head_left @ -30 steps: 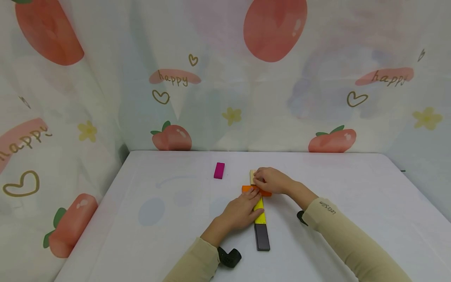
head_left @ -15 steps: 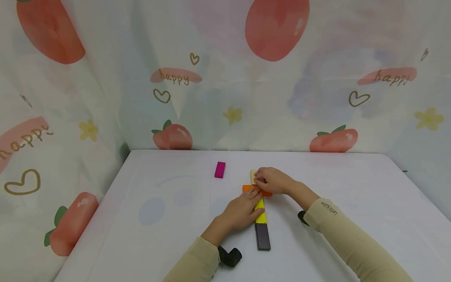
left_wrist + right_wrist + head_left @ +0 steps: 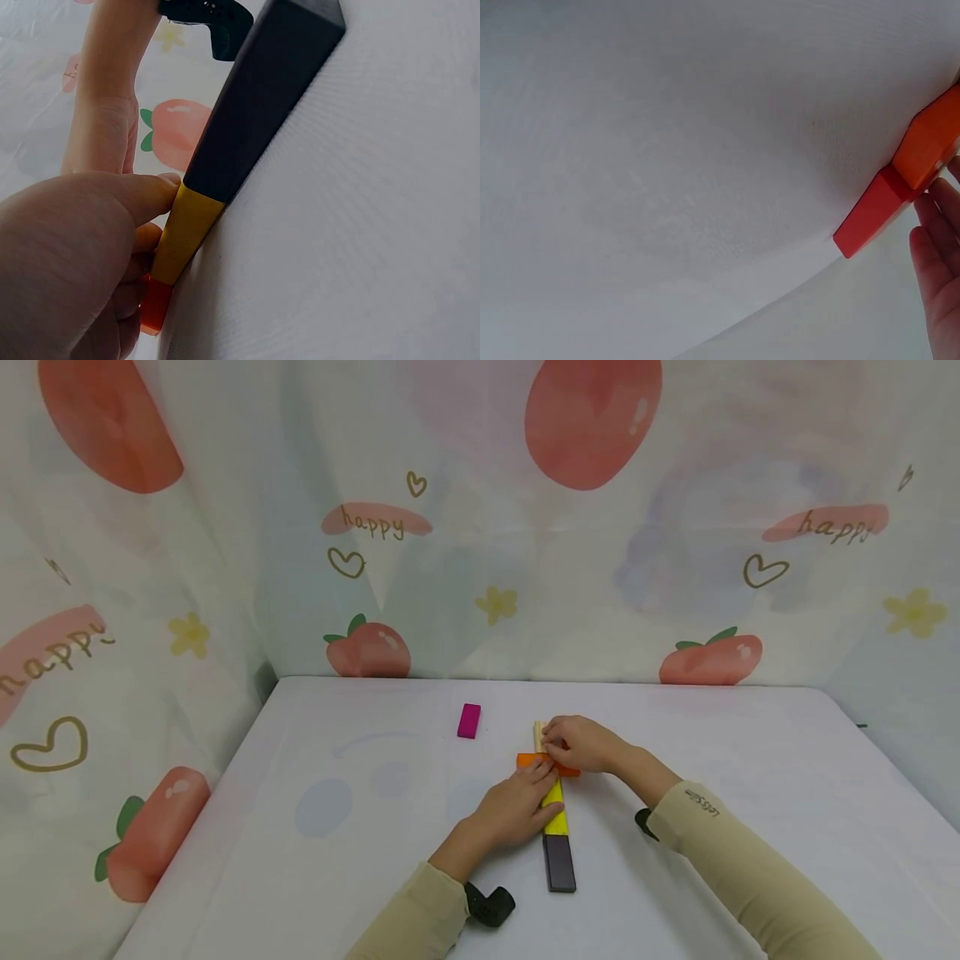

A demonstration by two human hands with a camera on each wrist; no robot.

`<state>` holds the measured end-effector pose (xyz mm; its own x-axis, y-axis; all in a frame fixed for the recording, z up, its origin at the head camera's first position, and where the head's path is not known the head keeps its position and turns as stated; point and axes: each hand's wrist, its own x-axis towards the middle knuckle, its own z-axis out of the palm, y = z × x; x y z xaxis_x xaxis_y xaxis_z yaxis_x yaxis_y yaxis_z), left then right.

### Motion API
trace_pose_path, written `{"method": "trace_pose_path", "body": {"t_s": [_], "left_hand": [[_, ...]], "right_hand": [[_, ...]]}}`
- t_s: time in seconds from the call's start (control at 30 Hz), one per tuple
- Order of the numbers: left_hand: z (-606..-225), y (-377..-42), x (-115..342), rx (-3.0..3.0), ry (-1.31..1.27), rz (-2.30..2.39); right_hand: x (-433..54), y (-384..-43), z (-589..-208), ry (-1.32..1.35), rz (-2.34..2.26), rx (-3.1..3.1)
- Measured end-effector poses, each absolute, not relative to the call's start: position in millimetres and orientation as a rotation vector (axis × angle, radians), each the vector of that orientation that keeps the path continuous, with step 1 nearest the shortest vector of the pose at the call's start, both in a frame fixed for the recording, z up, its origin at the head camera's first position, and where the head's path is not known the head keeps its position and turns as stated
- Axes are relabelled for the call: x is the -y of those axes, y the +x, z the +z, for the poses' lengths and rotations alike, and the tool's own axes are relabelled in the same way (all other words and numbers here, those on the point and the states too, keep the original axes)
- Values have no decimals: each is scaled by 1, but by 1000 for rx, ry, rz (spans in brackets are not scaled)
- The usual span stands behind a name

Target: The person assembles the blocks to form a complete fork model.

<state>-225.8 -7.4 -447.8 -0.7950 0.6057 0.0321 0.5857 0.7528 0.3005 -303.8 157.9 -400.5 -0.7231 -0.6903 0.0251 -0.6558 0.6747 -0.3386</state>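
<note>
A row of blocks lies on the white table: a black one [image 3: 558,864] nearest, then a yellow one [image 3: 557,821], with an orange block [image 3: 529,761] set crosswise at its far end. Beyond the orange block is a narrow cream block [image 3: 537,737]. My left hand [image 3: 512,806] rests on the orange and yellow blocks, its thumb across the yellow one. Curled fingers of my right hand [image 3: 585,745] hold the pieces just past the orange block. A red block [image 3: 871,212] shows there in the right wrist view, touching the orange one; the hand hides it from the head view.
A magenta block [image 3: 468,721] lies apart, to the left of the cream block. The table [image 3: 337,877] meets a printed fabric backdrop [image 3: 450,552] at its far edge. A black device [image 3: 491,907] is strapped under the left wrist, with another [image 3: 646,823] at the right wrist.
Both hands and the blocks stay in place. Only the head view has shifted very slightly.
</note>
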Motion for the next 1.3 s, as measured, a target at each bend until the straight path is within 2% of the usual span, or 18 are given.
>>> {"method": "trace_pose_path", "body": {"t_s": [1.3], "left_hand": [[-450,-226,7,-2876,971,453]], "right_hand": [[-159,-309,-405,-1127,-502,-2770]]}}
